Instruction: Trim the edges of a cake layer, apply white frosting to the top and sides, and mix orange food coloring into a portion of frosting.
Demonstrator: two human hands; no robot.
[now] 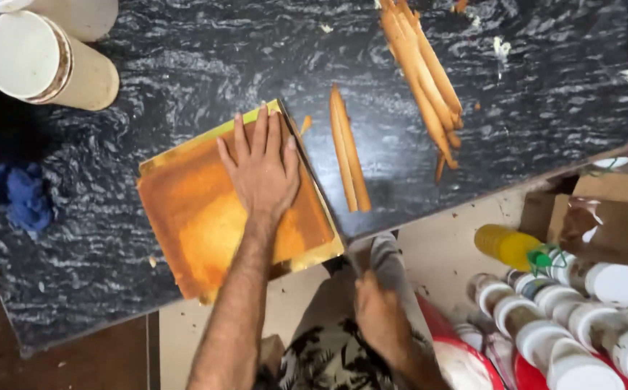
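Polished black stone desk (148,65) with white veining, glossy golden foil sheet (205,217) smeared orange, matt orange rolled sticks (348,148), crumpled blue cloth (14,195), smooth cream plastic tubs (46,61), yellow plastic bottle (505,245)

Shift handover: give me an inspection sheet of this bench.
Surface: black marbled counter, crumbs and smears near the far edge.
Job's things: orange-stained square board, overhanging the counter's near edge; two rolled sticks beside it, apart.
Clutter: stick pile; two white tubes; blue rag.
Grippers: left hand flat on the board; right hand below the counter edge, grip unclear.
Cables: nothing seen.
Surroundings: white-capped containers, yellow bottle, cardboard box on the floor.
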